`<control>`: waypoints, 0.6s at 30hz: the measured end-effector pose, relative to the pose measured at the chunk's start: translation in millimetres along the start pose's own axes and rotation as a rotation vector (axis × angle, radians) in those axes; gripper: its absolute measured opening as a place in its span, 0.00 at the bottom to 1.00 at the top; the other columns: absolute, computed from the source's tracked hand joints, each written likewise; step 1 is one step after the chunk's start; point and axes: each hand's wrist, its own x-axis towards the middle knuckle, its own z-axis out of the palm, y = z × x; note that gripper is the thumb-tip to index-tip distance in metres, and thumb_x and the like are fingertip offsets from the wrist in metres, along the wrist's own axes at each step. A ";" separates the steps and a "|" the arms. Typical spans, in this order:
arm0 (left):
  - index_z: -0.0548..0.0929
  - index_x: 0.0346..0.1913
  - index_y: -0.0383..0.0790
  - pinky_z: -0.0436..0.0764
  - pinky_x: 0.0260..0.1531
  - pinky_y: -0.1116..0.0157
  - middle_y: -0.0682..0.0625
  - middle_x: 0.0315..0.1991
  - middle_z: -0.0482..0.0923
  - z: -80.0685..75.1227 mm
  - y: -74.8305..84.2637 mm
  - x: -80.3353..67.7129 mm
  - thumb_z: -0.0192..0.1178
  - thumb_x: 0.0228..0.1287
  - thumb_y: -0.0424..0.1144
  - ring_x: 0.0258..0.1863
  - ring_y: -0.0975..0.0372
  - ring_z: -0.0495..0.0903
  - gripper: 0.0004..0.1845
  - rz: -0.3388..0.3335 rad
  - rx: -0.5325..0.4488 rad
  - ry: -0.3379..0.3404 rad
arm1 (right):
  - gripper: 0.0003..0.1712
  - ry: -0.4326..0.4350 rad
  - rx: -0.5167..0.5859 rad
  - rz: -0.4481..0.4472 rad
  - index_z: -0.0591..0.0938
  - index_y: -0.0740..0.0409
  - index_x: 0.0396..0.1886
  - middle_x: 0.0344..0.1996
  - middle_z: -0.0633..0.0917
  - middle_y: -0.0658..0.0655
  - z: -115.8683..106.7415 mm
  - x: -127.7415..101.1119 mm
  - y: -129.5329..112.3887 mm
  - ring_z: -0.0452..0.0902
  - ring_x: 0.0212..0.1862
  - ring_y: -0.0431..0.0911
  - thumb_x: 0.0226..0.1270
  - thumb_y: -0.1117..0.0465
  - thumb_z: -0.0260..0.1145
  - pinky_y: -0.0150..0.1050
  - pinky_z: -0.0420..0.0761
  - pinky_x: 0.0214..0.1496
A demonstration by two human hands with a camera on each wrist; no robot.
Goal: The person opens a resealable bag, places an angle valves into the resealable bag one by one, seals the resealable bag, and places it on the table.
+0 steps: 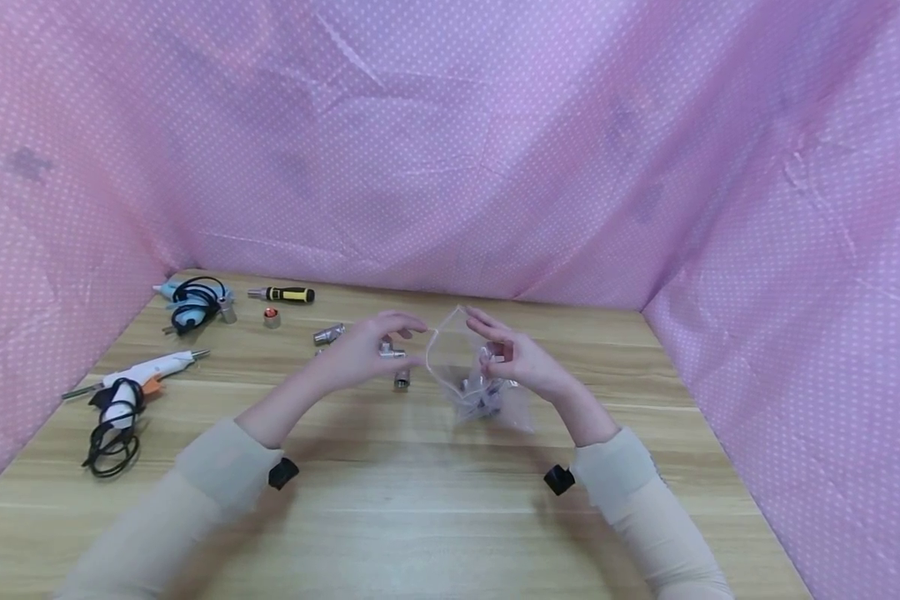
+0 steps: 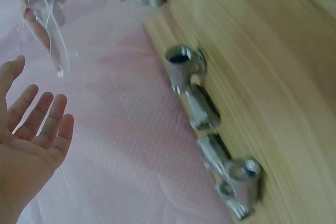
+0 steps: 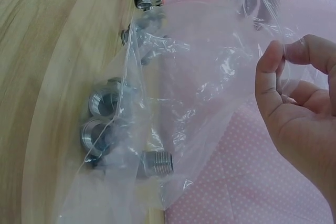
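Observation:
My right hand (image 1: 528, 365) pinches the rim of a clear zip bag (image 1: 447, 354) between thumb and fingers. The bag's mouth gapes toward the left, and its lower part rests on the table. Several threaded metal pipe fittings (image 3: 157, 163) lie inside it, blurred by the plastic. My left hand (image 1: 356, 354) hovers by the bag's mouth; in the left wrist view its fingers are spread, relaxed and apart from the plastic. Below that hand, loose metal tee fittings (image 2: 181, 69) lie on the wood, partly hidden by it in the head view.
On the left of the table (image 1: 390, 517) lie a white glue gun (image 1: 150, 369) with a black cord and a blue glue gun (image 1: 191, 312). A yellow-black screwdriver (image 1: 290, 294) and a small red-topped metal piece (image 1: 272, 317) sit farther back. Pink dotted cloth (image 1: 450, 167) surrounds the table.

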 end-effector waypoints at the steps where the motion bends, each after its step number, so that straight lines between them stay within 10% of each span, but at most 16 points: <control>1: 0.77 0.57 0.44 0.80 0.49 0.57 0.51 0.56 0.77 -2.9 -1.8 -2.4 0.68 0.55 0.46 0.49 0.59 0.78 0.26 -0.010 0.001 0.005 | 0.43 0.001 -0.001 0.004 0.56 0.59 0.73 0.75 0.50 0.43 -0.1 0.2 0.2 0.70 0.34 0.38 0.58 0.79 0.59 0.33 0.80 0.33; 18: 0.74 0.61 0.39 0.69 0.59 0.44 0.40 0.60 0.72 -29.6 -69.5 -53.1 0.67 0.57 0.44 0.59 0.46 0.71 0.29 -0.191 0.086 -0.002 | 0.45 0.011 -0.029 0.048 0.53 0.50 0.74 0.75 0.49 0.47 -0.4 0.1 1.9 0.71 0.34 0.39 0.60 0.75 0.59 0.36 0.80 0.37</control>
